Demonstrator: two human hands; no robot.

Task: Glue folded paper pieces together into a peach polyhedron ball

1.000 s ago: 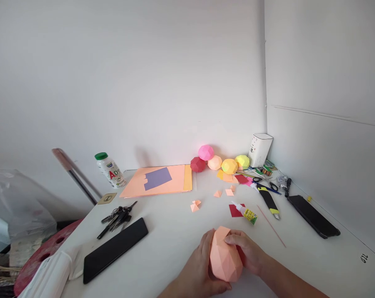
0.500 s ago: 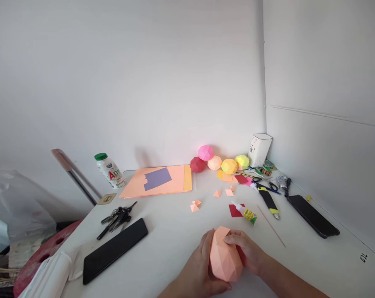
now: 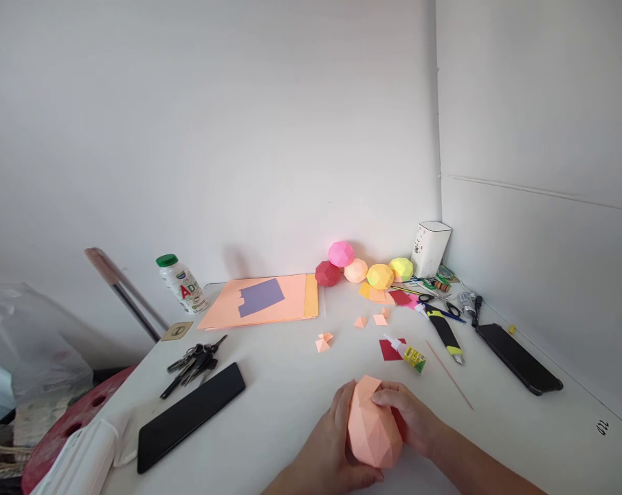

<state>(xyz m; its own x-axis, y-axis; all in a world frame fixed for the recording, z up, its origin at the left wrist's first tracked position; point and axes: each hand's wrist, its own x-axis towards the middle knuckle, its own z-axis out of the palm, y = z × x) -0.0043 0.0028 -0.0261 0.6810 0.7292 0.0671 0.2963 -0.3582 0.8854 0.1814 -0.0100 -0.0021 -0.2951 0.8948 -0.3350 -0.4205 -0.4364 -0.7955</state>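
A faceted peach paper ball (image 3: pixel 374 430) is held between my two hands at the table's near side. My left hand (image 3: pixel 336 440) cups its left side, the thumb lying along the bottom. From the right, my right hand (image 3: pixel 406 416) grips it, thumb pressed near the upper edge; its other fingers are mostly hidden behind the ball. Beyond the ball lie a glue bottle (image 3: pixel 411 356) and a dark red paper square (image 3: pixel 390 349). Several small folded peach paper pieces (image 3: pixel 323 342) rest farther left.
Finished paper balls (image 3: pixel 380 276) in several colours stand along the wall. Peach sheets (image 3: pixel 223 302) lie at the back left, near a white bottle (image 3: pixel 184 285). Keys (image 3: pixel 197 361) and a black phone (image 3: pixel 192 416) are left; a box cutter (image 3: pixel 445 333) and another phone (image 3: pixel 519 357) are right.
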